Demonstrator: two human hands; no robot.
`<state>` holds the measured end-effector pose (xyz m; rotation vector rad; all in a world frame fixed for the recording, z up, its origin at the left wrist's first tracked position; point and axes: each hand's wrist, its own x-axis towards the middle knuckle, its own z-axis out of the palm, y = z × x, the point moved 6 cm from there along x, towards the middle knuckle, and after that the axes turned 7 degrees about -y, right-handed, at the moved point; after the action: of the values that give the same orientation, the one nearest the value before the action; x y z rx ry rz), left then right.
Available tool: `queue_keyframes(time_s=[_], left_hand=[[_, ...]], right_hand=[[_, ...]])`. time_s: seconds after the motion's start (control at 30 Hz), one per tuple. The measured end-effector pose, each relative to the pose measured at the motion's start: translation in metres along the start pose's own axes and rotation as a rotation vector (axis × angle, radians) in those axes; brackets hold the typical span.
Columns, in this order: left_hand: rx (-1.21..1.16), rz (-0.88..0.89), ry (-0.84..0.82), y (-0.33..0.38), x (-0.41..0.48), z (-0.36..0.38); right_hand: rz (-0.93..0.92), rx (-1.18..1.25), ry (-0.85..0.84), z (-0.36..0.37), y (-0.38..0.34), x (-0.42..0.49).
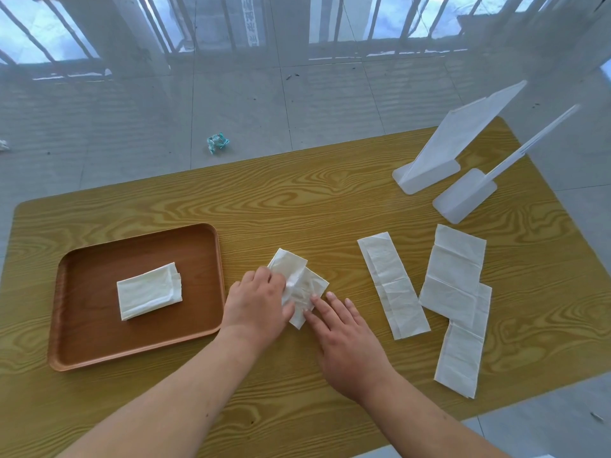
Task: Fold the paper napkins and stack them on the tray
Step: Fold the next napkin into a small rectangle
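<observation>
A brown tray (99,345) lies on the left of the wooden table, and one folded white napkin (149,290) rests in its middle. Just right of the tray a crumpled, partly folded napkin (299,279) lies on the table. My left hand (256,304) grips its left side, fingers curled over the paper. My right hand (344,338) presses flat on its lower right corner with fingers spread. Further right lie a long unfolded napkin strip (391,285), a wider unfolded napkin (454,276) and another strip (461,355) partly under it.
Two white plastic stands (429,173) (463,200) sit at the table's back right corner. A crumpled wrapper (217,143) lies on the tiled floor beyond the table. The table's right edge runs close to the outer napkins.
</observation>
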<state>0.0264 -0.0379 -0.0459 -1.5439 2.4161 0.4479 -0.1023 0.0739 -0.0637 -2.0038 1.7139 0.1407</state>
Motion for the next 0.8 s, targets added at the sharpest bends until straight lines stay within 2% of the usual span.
queue_keyframes(time_s=[0.1, 0.2, 0.27, 0.4, 0.47, 0.53, 0.6, 0.67, 0.73, 0.8], left_hand=[[-0.129, -0.037, 0.021, -0.001, 0.002, -0.008], [-0.533, -0.248, 0.066, -0.022, 0.0, -0.015], [-0.677, -0.403, 0.094, -0.039, -0.003, -0.017], [-0.663, -0.524, 0.065, -0.06, -0.005, -0.013], [-0.659, -0.535, 0.117, -0.066, -0.009, -0.013], [-0.617, -0.431, 0.209, -0.058, -0.013, -0.018], [-0.491, -0.154, 0.224, -0.033, -0.015, -0.02], [-0.359, 0.09, 0.16, -0.005, -0.017, -0.015], [-0.271, 0.188, 0.102, 0.011, -0.016, -0.007], [-0.197, 0.187, 0.052, 0.017, -0.011, -0.001]], right_hand=[[0.011, -0.014, 0.014, -0.001, 0.001, -0.002], [0.028, 0.013, 0.044, -0.006, 0.012, -0.006], [0.046, 0.029, 0.085, -0.014, 0.022, -0.007], [0.094, 0.043, 0.121, -0.024, 0.034, -0.006], [0.11, 0.04, 0.129, -0.023, 0.035, -0.007], [0.117, 0.047, 0.156, -0.023, 0.032, -0.009], [0.107, 0.07, 0.174, -0.022, 0.027, -0.01], [0.049, 0.085, 0.188, -0.022, 0.016, -0.01], [-0.054, 0.088, 0.189, -0.021, 0.002, -0.009], [-0.113, 0.09, 0.194, -0.023, -0.003, -0.008]])
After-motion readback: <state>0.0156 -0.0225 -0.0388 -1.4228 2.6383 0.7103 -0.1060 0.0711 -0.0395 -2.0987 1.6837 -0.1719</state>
